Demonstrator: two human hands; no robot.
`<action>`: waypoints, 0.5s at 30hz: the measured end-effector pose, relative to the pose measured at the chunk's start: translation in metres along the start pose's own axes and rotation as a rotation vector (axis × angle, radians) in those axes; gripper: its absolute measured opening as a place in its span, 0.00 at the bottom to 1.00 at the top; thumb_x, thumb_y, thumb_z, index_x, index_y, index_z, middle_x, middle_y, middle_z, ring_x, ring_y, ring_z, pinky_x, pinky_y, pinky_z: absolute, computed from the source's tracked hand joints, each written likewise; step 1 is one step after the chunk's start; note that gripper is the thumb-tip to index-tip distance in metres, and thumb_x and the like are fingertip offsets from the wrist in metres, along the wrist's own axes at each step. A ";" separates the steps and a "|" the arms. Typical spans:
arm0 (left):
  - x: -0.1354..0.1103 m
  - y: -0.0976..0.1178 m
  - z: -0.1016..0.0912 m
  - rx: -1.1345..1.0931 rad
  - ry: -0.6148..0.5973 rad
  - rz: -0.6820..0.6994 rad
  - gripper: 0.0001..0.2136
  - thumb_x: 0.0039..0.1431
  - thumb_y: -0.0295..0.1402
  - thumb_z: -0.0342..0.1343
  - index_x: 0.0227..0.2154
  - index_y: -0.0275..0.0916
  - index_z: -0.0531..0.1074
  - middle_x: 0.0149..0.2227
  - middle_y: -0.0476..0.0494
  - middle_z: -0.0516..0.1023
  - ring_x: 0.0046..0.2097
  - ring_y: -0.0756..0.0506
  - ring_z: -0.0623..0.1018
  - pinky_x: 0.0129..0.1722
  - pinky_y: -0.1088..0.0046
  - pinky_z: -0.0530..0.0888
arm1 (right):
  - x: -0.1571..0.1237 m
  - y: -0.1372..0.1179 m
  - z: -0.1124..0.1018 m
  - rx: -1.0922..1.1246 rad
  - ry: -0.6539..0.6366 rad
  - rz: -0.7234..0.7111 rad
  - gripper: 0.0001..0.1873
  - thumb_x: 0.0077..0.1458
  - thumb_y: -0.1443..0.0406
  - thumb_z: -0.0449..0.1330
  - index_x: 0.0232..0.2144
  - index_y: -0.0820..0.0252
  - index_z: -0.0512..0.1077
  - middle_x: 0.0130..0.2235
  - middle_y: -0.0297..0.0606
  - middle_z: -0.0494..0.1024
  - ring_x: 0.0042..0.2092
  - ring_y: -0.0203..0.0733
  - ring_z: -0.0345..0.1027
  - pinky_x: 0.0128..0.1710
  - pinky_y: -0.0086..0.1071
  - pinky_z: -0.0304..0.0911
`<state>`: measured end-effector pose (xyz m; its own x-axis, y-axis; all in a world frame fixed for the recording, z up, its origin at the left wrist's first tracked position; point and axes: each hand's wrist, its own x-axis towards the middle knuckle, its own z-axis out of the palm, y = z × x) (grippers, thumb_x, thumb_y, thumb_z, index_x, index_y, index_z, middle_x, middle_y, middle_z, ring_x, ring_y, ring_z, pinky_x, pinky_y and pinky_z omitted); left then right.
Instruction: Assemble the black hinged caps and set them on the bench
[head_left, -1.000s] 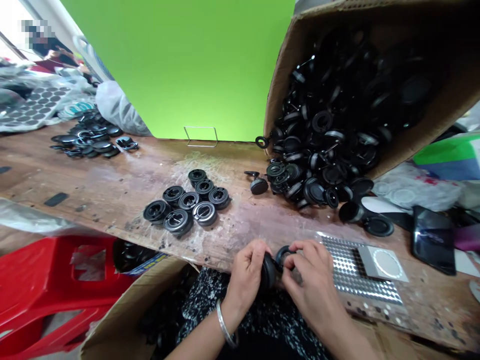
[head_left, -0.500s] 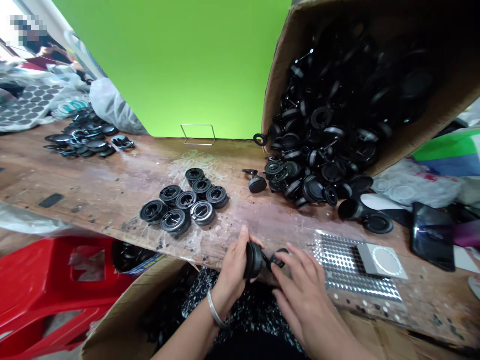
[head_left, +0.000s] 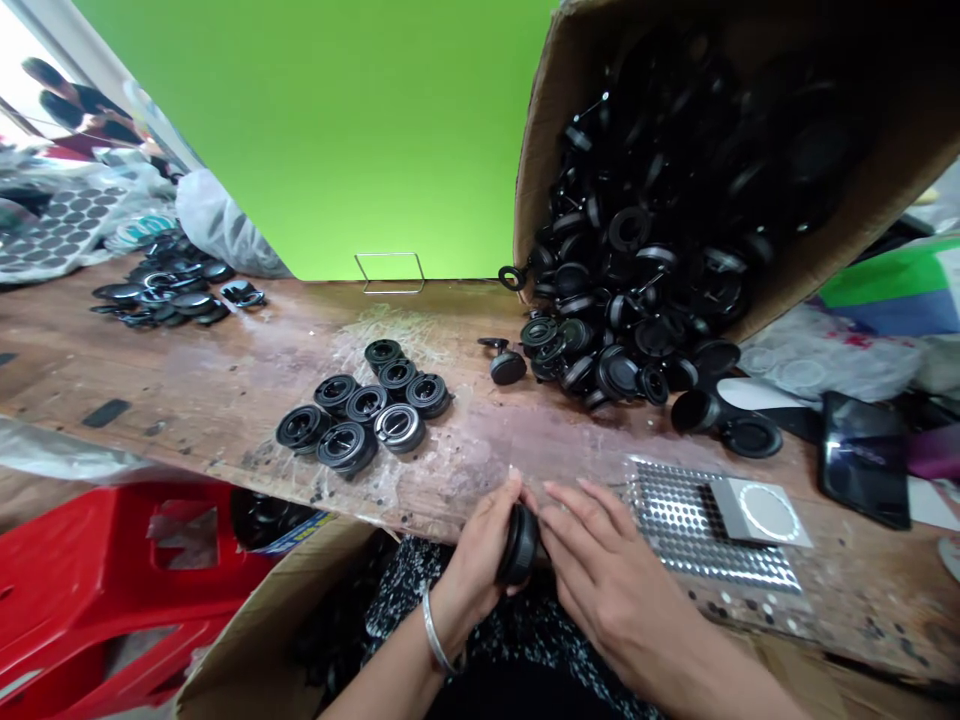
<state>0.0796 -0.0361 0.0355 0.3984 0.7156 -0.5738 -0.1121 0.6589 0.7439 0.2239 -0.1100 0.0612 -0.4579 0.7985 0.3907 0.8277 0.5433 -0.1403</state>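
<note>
1. Two hands meet right at the near edge of the bench: my left hand [head_left: 484,545] is clenched around a black round part [head_left: 519,543], holding it on edge, and my right hand [head_left: 600,575] lies against its face with the fingers stretched flat, gripping nothing that I can see.
2. Just below, a cardboard box [head_left: 247,650] sits open by my lap with dark pieces inside, too shadowed to identify, and a red plastic stool [head_left: 97,590] stands beside it.
3. Right of my hands, a perforated metal sheet [head_left: 690,525] lies flat on the wooden bench [head_left: 225,370].
4. Further out, seven finished-looking black discs [head_left: 367,410] sit touching in a neat cluster; I judge that's the done pile, and it's small.
5. Beyond that, a tipped carton [head_left: 540,130] spills a large heap of loose black parts [head_left: 637,300] onto the wood, so by my reckoning most of the work is left.
6. Far left, another pile of dark discs [head_left: 176,290] rests near a plastic bag [head_left: 217,225].
</note>
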 end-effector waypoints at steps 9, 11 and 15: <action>0.005 0.010 -0.004 -0.108 -0.188 -0.096 0.21 0.59 0.54 0.49 0.28 0.39 0.66 0.14 0.56 0.60 0.12 0.55 0.56 0.09 0.83 0.53 | -0.024 0.007 -0.001 0.494 0.070 0.408 0.16 0.64 0.64 0.52 0.53 0.56 0.67 0.53 0.42 0.72 0.55 0.43 0.65 0.54 0.37 0.64; 0.007 0.010 -0.003 -0.144 -0.203 -0.146 0.22 0.59 0.55 0.47 0.29 0.39 0.65 0.16 0.55 0.61 0.13 0.56 0.55 0.10 0.83 0.51 | -0.028 0.006 0.005 0.715 0.100 0.624 0.14 0.64 0.59 0.52 0.48 0.55 0.69 0.47 0.41 0.75 0.47 0.41 0.70 0.46 0.33 0.68; 0.000 0.010 0.003 0.086 -0.210 0.051 0.26 0.62 0.58 0.39 0.39 0.39 0.69 0.29 0.46 0.71 0.24 0.52 0.68 0.18 0.79 0.65 | -0.026 0.004 0.012 1.260 0.226 1.078 0.18 0.62 0.50 0.53 0.31 0.57 0.66 0.25 0.29 0.68 0.23 0.32 0.63 0.22 0.25 0.61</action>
<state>0.0808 -0.0302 0.0443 0.5760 0.6774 -0.4575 -0.0622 0.5944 0.8018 0.2349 -0.1256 0.0394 0.2542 0.9299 -0.2659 -0.1006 -0.2480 -0.9635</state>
